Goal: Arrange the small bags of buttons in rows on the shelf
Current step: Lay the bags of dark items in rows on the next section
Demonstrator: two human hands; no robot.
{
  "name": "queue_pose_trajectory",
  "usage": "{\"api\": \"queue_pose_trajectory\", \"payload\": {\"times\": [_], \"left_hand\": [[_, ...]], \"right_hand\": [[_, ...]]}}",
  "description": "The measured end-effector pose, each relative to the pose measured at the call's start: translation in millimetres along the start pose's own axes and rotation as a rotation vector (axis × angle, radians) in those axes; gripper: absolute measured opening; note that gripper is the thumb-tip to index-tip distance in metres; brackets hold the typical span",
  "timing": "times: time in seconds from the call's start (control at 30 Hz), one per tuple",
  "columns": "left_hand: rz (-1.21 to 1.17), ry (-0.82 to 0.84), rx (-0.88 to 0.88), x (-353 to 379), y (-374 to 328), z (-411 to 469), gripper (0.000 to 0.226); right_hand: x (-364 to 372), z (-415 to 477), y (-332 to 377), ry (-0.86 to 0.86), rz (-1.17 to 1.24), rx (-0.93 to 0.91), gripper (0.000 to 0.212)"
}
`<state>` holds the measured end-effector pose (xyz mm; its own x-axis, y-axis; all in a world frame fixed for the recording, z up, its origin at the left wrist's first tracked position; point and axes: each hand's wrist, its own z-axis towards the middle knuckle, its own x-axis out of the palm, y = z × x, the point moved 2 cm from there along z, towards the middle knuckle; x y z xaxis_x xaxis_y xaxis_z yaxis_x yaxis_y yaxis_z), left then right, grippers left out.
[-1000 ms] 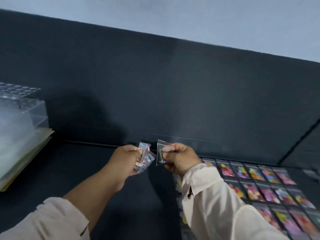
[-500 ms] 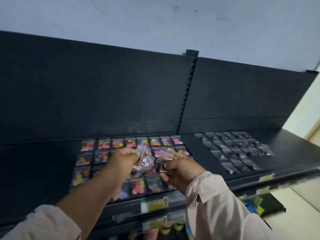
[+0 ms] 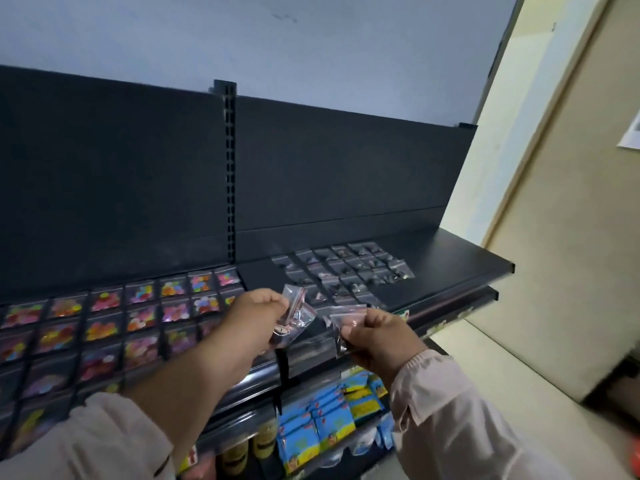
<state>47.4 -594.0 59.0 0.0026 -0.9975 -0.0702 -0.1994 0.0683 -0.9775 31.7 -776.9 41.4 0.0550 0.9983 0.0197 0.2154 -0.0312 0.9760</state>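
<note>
Left hand [image 3: 254, 315] grips a bunch of clear bags [image 3: 294, 318]; right hand [image 3: 377, 336] pinches one bag [image 3: 341, 323] just beside it, shelf [image 3: 450, 268] beyond both.

The shelf [image 3: 450, 258] and its back panel [image 3: 329, 168] look like smooth, matt black painted metal, the small bags [image 3: 298, 317] are clear, glossy, crinkled plastic, the sleeves [image 3: 450, 417] are pale matt cloth, and the blue packets [image 3: 322, 426] below shine like plastic

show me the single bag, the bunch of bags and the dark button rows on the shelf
single bag [image 3: 341, 318]: head view, its clear upper part
bunch of bags [image 3: 298, 315]: head view, middle of the clear plastic
dark button rows [image 3: 349, 270]: head view, a bag mid-grid
</note>
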Motion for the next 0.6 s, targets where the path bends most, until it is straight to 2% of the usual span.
{"api": "queue_pose_trajectory", "payload": {"times": [0.2, 0.47, 0.6], "left_hand": [[-0.041, 0.070, -0.021, 55.9, -8.5, 61.9, 0.018], [-0.024, 0.110, -0.068, 101.0, -19.3, 137.2, 0.017], [-0.006, 0.102, -0.076, 113.9, -21.0, 159.5, 0.017]], "right_hand": [[-63.9, 48.9, 3.2, -0.133, -0.060, -0.004, 0.020], [-138.9, 123.7, 24.1, -0.218, -0.196, 0.007, 0.016], [-165.0, 156.4, 24.0, -0.239, -0.381, 0.010, 0.018]]}}
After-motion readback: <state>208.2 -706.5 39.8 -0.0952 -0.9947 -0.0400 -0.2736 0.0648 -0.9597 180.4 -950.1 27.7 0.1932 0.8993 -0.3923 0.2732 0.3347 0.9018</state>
